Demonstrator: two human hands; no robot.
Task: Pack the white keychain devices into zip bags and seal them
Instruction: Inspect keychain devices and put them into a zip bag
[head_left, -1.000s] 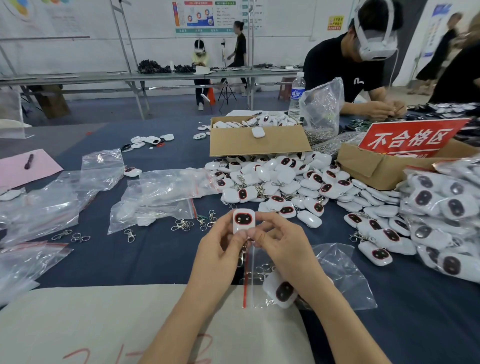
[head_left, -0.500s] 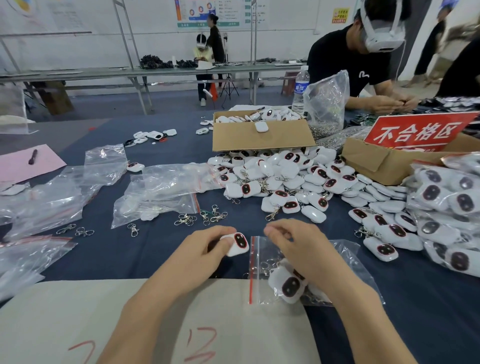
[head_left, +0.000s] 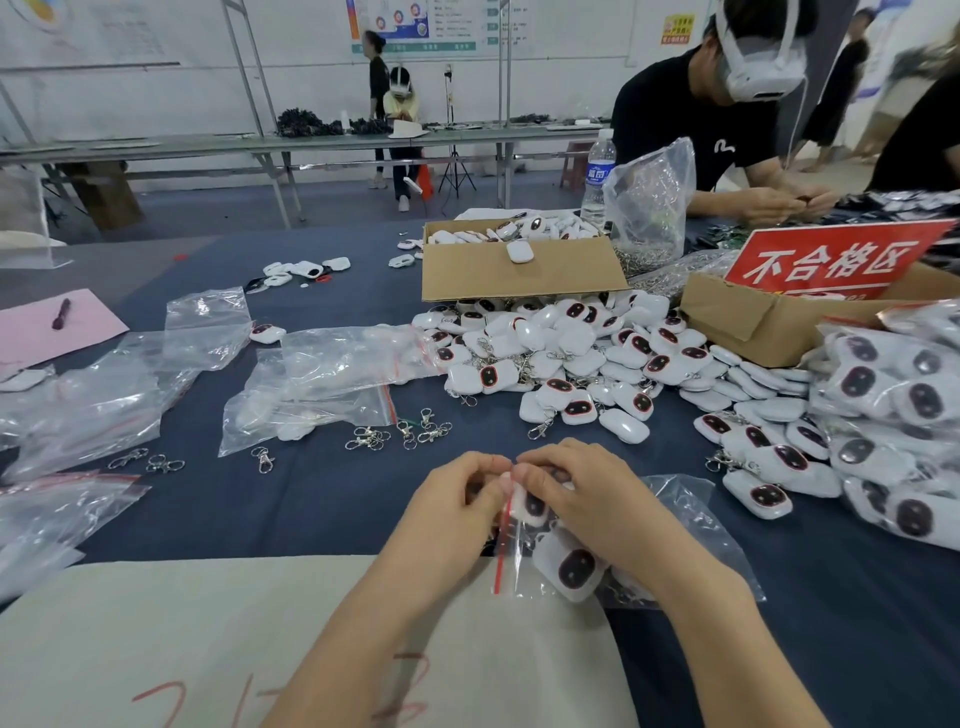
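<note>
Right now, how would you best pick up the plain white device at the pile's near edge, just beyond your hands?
I'd pinch the white device across its narrow width, coming from above on the near side. It lies flat, smooth back up, with bare cloth in front and the pile crowding it behind.

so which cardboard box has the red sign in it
The right-hand box, beside the heap of filled bags: the red sign stands in it. The middle box holds white devices, no sign.
</note>
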